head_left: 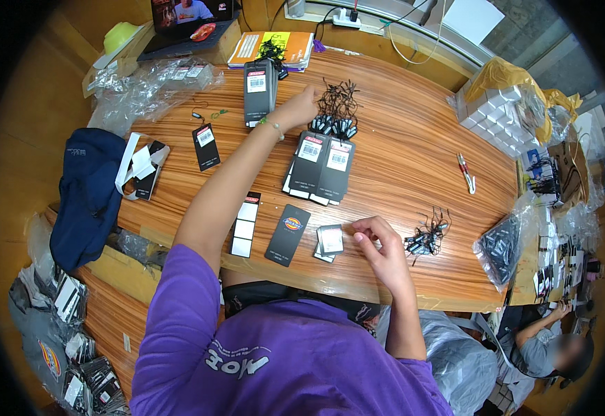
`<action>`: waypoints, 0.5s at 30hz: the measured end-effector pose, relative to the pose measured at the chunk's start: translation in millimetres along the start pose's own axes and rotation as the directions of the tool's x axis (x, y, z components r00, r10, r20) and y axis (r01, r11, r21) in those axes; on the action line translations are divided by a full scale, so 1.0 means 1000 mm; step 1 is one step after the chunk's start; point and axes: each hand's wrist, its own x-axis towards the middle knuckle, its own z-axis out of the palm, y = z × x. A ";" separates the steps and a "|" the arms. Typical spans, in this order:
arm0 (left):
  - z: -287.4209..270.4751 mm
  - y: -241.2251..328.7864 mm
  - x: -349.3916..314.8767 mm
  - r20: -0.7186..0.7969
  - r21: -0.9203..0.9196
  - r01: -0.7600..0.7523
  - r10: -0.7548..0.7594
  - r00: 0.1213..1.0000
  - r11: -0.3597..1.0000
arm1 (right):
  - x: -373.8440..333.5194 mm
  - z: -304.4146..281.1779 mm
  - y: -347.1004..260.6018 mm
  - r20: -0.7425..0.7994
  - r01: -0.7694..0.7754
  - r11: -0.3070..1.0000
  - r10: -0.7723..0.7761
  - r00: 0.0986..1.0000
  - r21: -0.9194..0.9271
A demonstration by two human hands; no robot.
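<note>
My left hand (298, 109) reaches to the far middle of the table. Its curled fingers are at the edge of a bundle of black hang-tag strings (339, 101); what they hold, if anything, is hidden. Those strings lead to stacked dark grey hang tags (320, 170) with white labels. A second stack of hang tags (259, 90) lies left of this hand. Near the front edge my right hand (386, 255) hovers with thumb and forefinger apart, nothing visible between them. Just left of it sit small square label cards (330, 240), a grey tag (288, 234) and a label strip (245, 225).
A pile of black strings (427, 234) lies right of my right hand. Farther right are a red-and-white cutter (466, 173), a plastic bag of black strings (500, 248) and white boxes (500, 118). A single tag (205, 147) and navy bag (87, 194) are left. Another person (545, 350) sits lower right.
</note>
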 end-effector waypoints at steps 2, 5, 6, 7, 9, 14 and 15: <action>-0.001 0.000 0.005 0.004 -0.159 -0.004 0.004 1.000 0.987 | -0.004 -0.002 0.002 -0.013 -0.015 1.000 0.015 1.000 -0.007; 0.001 -0.018 0.012 -0.145 -0.003 -0.175 0.173 0.974 0.985 | -0.006 -0.003 0.005 -0.002 -0.038 0.999 0.038 0.999 -0.011; 0.000 -0.013 0.012 -0.061 0.101 -0.173 0.179 0.982 0.980 | -0.006 -0.003 0.007 0.001 -0.050 0.999 0.050 0.999 -0.013; 0.000 -0.007 0.012 0.024 0.204 -0.177 0.176 0.984 0.963 | -0.006 -0.003 0.008 0.002 -0.054 0.999 0.054 0.999 -0.003; 0.009 -0.002 0.014 0.062 0.361 -0.129 0.115 0.991 0.923 | -0.005 -0.001 0.009 0.006 -0.059 0.998 0.059 0.998 0.016; 0.018 -0.006 0.039 -0.080 0.388 -0.058 0.097 0.992 0.920 | -0.004 -0.005 0.006 0.001 -0.049 0.999 0.049 0.999 0.019; 0.021 -0.005 0.047 -0.085 0.390 -0.068 0.109 0.990 0.918 | -0.004 -0.007 0.007 -0.006 -0.057 0.998 0.057 0.998 0.021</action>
